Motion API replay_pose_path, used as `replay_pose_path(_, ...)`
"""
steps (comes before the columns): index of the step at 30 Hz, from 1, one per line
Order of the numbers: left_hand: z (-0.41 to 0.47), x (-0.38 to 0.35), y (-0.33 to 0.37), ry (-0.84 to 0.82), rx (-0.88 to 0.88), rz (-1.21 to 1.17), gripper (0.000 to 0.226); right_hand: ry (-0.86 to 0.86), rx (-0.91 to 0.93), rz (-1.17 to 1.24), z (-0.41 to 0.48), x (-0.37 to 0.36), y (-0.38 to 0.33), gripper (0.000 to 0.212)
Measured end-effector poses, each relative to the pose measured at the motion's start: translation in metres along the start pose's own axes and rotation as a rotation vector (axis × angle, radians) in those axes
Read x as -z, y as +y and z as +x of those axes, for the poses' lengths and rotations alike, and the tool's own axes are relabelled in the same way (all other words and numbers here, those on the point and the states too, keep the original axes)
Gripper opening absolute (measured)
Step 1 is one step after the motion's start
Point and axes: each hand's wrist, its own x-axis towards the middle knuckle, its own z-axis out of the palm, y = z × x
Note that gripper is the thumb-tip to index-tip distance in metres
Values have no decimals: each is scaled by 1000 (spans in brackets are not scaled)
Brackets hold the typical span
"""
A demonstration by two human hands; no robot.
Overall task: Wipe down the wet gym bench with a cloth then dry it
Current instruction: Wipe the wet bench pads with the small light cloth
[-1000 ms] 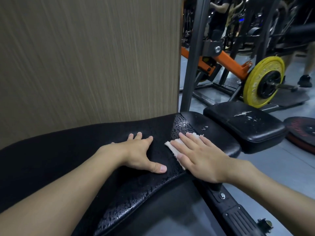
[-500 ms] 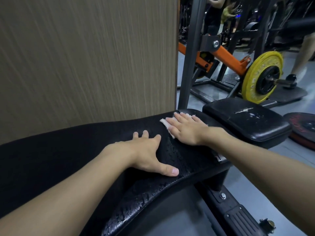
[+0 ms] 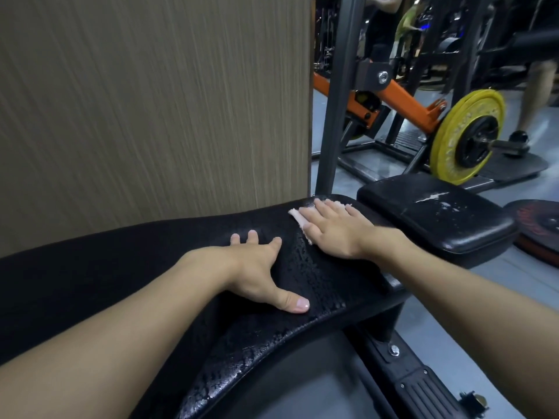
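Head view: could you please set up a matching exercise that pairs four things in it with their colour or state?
Things:
1 cloth
2 left hand
3 plate
4 lever

Colour or state:
A orange
B flat on the bench
C under the right hand
D yellow

Pairs: 1-C, 2-B, 3-D, 4-A

No text, number or brand can be read with certainty. Raised lettering is seen around the rim of the yellow weight plate [image 3: 444, 157] at two o'clock, but its letters cannot be made out. Red markings are printed on the dark plate [image 3: 541, 220] lying on the floor at three o'clock; these are too blurred and cropped to be read.
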Motion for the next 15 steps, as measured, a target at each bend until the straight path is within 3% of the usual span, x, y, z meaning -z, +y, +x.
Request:
replay_pose_path(4,-3,2,1,-4,2,-13,138,55,39,-53,-68,-8,1,60)
replay_pose_path(8,-7,4,4,-3,13,-3,138,114,75,-126,-119,-19,7,86)
replay_pose_path(12,-15,9,15,77,-69,75,130,94,57,-111,-131,-18,6,84)
replay_pose_path(15,-16,3,28,43,-111,39,131,31,7,-66,-109,-6,6,63)
